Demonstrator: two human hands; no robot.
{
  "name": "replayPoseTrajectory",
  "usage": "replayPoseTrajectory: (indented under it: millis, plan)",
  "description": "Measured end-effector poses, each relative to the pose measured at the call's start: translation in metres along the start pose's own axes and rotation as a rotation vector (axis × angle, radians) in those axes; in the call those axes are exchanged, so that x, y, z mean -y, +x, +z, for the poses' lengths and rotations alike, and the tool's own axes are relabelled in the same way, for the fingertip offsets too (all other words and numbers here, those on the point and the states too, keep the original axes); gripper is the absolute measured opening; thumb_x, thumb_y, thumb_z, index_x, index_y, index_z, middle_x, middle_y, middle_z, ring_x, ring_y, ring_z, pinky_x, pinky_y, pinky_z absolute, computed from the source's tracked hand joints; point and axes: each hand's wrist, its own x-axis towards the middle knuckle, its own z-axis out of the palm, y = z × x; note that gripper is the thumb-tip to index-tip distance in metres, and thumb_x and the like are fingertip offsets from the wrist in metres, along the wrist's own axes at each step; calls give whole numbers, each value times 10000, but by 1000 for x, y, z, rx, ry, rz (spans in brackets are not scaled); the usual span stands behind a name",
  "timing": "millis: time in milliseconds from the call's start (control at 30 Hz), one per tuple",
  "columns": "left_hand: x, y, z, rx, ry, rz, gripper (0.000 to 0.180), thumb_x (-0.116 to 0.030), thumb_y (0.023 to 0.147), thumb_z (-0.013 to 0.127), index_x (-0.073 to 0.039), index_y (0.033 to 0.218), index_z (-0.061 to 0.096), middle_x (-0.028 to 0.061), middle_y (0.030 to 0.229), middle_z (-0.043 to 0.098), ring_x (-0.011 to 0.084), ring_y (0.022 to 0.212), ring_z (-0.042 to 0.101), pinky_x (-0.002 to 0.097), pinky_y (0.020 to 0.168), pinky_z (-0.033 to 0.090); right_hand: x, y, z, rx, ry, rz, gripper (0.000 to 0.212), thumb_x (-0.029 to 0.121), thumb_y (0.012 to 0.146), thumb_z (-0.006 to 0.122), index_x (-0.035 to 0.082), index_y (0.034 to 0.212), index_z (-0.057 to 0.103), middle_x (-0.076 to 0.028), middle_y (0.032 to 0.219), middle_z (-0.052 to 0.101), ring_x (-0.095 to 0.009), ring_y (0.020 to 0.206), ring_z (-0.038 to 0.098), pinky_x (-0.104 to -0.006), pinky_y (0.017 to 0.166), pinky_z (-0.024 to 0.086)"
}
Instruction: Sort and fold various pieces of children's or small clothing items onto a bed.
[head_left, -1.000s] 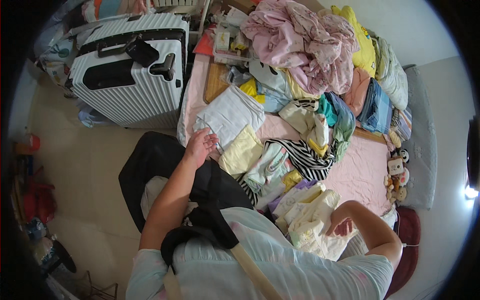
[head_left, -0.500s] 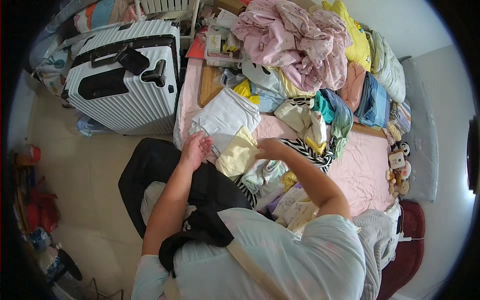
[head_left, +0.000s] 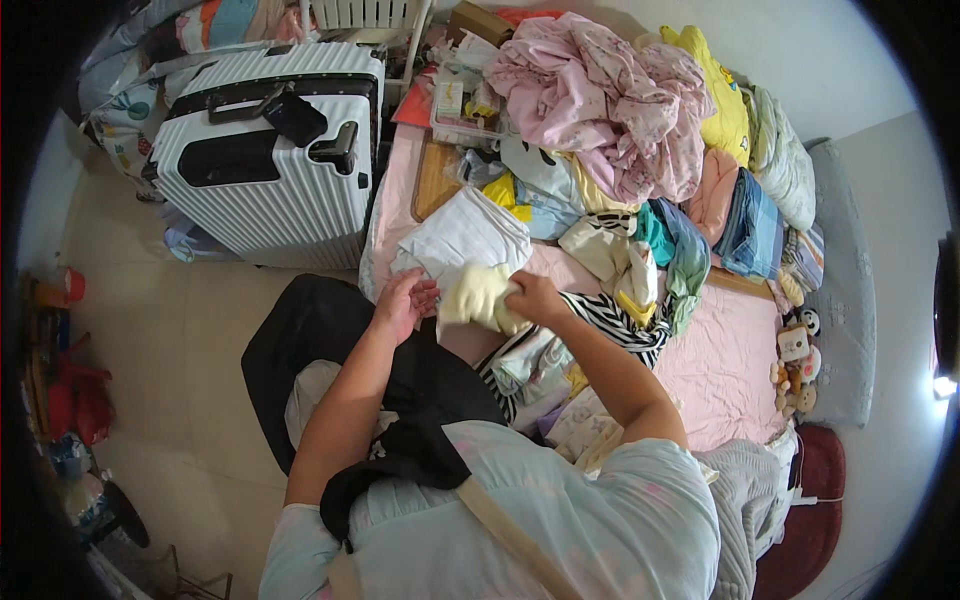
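My right hand (head_left: 533,299) grips a small pale yellow garment (head_left: 477,297), bunched and blurred by motion, lifted over the bed. Just left of it is my left hand (head_left: 408,303), palm turned inward, fingers apart and holding nothing. A folded white cloth (head_left: 465,232) lies beyond both hands. To the right of my right hand, a black-and-white striped cloth (head_left: 590,308) runs among loose clothes. Nearer my body is a pile of pale printed clothes (head_left: 590,420). Black fabric (head_left: 330,320) spreads at the bed's left edge below my left forearm.
A white ribbed suitcase (head_left: 300,190) stands on the floor left of the bed. Pink floral bedding (head_left: 605,100) is heaped at the back, beside a yellow pillow (head_left: 715,95). Folded blue jeans (head_left: 752,225) and small plush toys (head_left: 797,370) lie at the right.
The pale yellow garment lay spread on the bed; now it is raised and bunched in my right hand. My left hand has shifted slightly right. The whole view has also shifted a little.
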Motion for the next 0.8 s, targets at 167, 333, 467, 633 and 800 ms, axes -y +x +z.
replayPoseTrajectory:
  millis: [167, 333, 467, 633, 800]
  plan:
    - [0, -7, 8, 26, 83, 70, 344, -283, 880, 556, -81, 1146, 470, 89, 986, 584, 193, 860, 595, 305, 737, 460, 21, 13, -38, 173, 1116, 245, 288, 145, 830, 554, 35, 1093, 592, -115, 1037, 640, -233, 884, 633, -371, 799, 501]
    - [-8, -44, 46, 200, 475, 447, 574, -132, 793, 674, -24, 1278, 389, 118, 1142, 503, 206, 1042, 513, 334, 900, 426, 57, 6, -34, 366, 1606, 265, 373, 121, 869, 420, -38, 1200, 488, -147, 1141, 587, -271, 1030, 577, -407, 934, 437]
    - [-25, -66, 61, 165, 892, 851, 803, -260, 640, 799, -25, 1286, 384, 187, 1268, 384, 315, 1183, 409, 413, 993, 349, 83, 0, -13, 391, 1683, 131, 355, 184, 930, 405, 34, 1246, 465, -121, 1183, 558, -263, 1024, 575, -422, 943, 432]
    - [-47, -102, 86, 127, 1194, 1139, 784, -401, 623, 792, -27, 1226, 457, 185, 1215, 458, 362, 1180, 406, 463, 1008, 301, 66, 1, 14, 559, 1593, 97, 251, 272, 941, 445, 128, 1139, 502, -28, 956, 579, -130, 843, 582, -296, 748, 493]
    - [-60, -119, 89, 16, 1031, 699, 254, -252, 843, 636, -8, 909, 612, 100, 809, 624, 189, 702, 584, 318, 646, 460, 98, -6, 19, 372, 1459, -38, 236, 171, 924, 484, 78, 1137, 519, -19, 979, 584, -115, 837, 575, -273, 727, 490]
